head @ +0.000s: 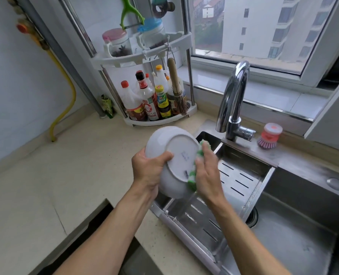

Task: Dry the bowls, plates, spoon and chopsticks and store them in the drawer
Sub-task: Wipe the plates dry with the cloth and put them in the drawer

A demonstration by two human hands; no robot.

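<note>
**White bowl held bottom-up over the sink's edge**

I hold a plain white bowl (172, 159) tipped on its side, its underside and round foot ring facing me, with a small blue mark and a dark label printed on the base. My left hand (148, 169) grips its rim, thumb across the outer wall. My right hand (206, 171) presses a green and white cloth (192, 175) flat against the bowl's right side. The bowl hangs in the air where the bench (85, 175) meets the sink.
</note>
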